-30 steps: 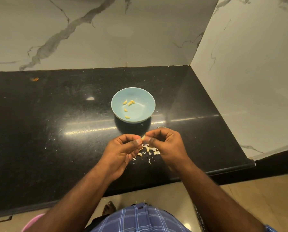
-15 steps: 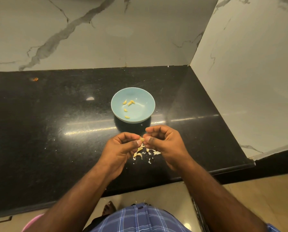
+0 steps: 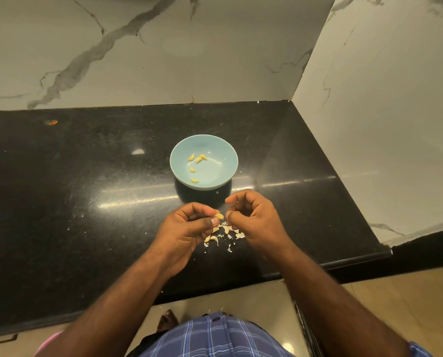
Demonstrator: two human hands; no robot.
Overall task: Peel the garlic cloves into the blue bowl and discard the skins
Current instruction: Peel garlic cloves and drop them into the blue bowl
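A light blue bowl [image 3: 216, 148] stands on the black counter [image 3: 86, 202] and holds several peeled yellow cloves [image 3: 195, 180]. Just in front of it, my left hand [image 3: 186, 231] pinches a yellow garlic clove [image 3: 219, 216] between thumb and fingertips. My right hand [image 3: 256, 220] hovers beside it with its fingers curled, a small gap away from the clove; whether it holds a bit of skin is hidden. Below the hands lies a small heap of cloves and white skins [image 3: 224, 234] on the counter.
Marble walls close the counter at the back and on the right. The counter's front edge [image 3: 344, 265] runs just behind my forearms. An orange speck [image 3: 51, 122] lies at the far left. Tiny skin flakes are scattered around the heap.
My hands have come apart: the right hand has let go of the clove and drawn slightly right, while the left hand keeps the clove, now plainly visible.
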